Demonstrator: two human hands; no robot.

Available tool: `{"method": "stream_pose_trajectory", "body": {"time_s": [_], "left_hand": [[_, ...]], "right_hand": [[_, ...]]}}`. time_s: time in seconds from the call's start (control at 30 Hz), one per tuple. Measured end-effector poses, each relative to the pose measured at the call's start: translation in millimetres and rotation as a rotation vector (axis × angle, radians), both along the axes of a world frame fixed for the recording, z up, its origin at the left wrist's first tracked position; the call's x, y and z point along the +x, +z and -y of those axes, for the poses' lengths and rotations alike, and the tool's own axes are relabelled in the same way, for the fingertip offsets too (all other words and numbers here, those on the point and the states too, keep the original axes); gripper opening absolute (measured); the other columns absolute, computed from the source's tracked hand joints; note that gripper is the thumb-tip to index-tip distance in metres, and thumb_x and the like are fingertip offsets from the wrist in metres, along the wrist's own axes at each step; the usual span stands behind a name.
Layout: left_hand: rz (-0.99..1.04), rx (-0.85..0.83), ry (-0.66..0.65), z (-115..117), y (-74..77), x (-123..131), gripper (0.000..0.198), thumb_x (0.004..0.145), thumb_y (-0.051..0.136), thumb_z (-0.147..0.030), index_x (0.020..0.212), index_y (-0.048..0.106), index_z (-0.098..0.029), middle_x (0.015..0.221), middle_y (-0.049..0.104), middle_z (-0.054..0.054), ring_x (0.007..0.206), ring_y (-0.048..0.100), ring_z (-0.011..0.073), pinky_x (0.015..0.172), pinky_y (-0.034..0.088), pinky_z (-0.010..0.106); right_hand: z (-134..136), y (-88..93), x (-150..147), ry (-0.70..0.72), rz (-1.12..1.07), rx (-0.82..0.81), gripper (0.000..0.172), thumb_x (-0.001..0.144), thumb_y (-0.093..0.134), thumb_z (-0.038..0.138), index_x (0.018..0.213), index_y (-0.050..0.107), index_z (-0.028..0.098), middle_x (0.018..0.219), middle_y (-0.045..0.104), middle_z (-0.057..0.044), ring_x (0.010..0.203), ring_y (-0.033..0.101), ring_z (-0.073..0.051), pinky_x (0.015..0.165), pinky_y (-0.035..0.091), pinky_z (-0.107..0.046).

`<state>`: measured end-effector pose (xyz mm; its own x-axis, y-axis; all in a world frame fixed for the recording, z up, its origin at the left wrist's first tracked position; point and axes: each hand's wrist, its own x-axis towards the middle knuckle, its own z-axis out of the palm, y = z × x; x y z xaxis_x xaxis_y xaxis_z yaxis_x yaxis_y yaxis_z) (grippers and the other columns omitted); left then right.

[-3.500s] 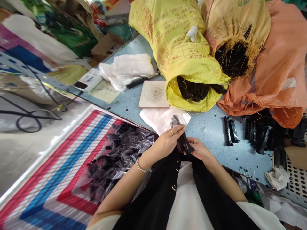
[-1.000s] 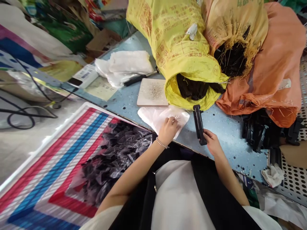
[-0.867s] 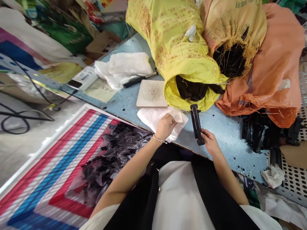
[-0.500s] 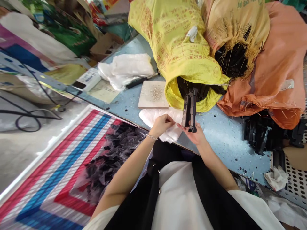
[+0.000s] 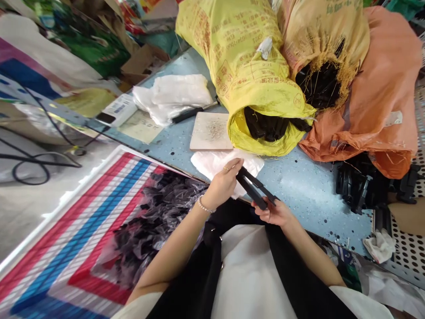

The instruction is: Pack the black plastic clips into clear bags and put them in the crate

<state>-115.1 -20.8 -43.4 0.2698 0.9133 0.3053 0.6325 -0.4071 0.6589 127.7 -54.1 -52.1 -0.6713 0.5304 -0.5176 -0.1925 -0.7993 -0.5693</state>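
Note:
A long black plastic part [image 5: 253, 188] with two parallel bars lies slantwise between my hands, above the front edge of the bench. My right hand [image 5: 274, 213] has its fingers closed around the lower end. At the upper end, the fingers of my left hand [image 5: 223, 184] are pinched together on it. Just behind my left hand, thin white plastic bags [image 5: 207, 163] lie on the bench. Beyond them, a yellow woven sack [image 5: 252, 75] gapes toward me with black parts [image 5: 265, 126] inside.
Orange sack [image 5: 385, 97] and tan sack [image 5: 325, 35] lie at the right, with loose black parts [image 5: 353, 188] before them. A pale board [image 5: 210, 130] and folded white bags [image 5: 181, 91] rest on the blue bench [image 5: 308, 186]. At left below, a striped container [image 5: 79, 226] holds bagged black pieces [image 5: 152, 217].
The black part has come down from the yellow sack's mouth toward me and turned from upright to slanted. My left hand has moved onto its upper end.

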Motion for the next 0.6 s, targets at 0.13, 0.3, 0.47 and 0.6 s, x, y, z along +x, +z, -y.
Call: {"method": "stream_pose_trajectory", "body": {"time_s": [0.13,0.3,0.47,0.6], "left_hand": [[0.021,0.045,-0.272,40,12.8,30,0.068,0.095,0.034,-0.004,0.160,0.025,-0.024,0.153,0.048,0.013,0.140,0.049,0.0213,0.116,0.046,0.039],[-0.026,0.022,-0.258,69,27.5,43,0.058,0.098,0.049,-0.019,0.154,0.037,-0.019,0.139,0.058,0.018,0.129,0.059,0.0267,0.107,0.054,0.043],[-0.056,-0.222,-0.051,108,35.2,-34,0.035,0.096,0.052,-0.033,0.127,0.067,-0.026,0.121,0.071,0.009,0.110,0.069,0.0234,0.104,0.054,0.037],[-0.323,-0.780,0.173,141,-16.0,-123,0.025,0.078,0.060,-0.036,0.090,0.077,-0.023,0.097,0.078,0.011,0.092,0.074,0.0302,0.088,0.057,0.040]], "right_hand": [[-9,-10.7,-20,-0.141,0.134,0.153,0.036,0.080,0.069,0.055,0.082,0.066,0.019,0.065,0.057,0.000,0.050,0.037,-0.009,0.043,0.035,-0.021],[6,7.0,-31,-0.188,0.487,0.613,0.022,0.088,0.064,0.041,0.097,0.069,0.021,0.083,0.065,-0.001,0.071,0.059,-0.016,0.066,0.052,-0.029],[8,29.0,-17,0.147,0.333,0.790,0.030,0.092,0.062,0.040,0.115,0.071,0.023,0.103,0.071,-0.004,0.092,0.066,-0.018,0.087,0.054,-0.035],[-44,31.0,-2,-0.114,0.651,0.940,0.034,0.094,0.057,0.041,0.119,0.068,0.021,0.110,0.070,-0.008,0.096,0.065,-0.020,0.087,0.053,-0.035]]}}
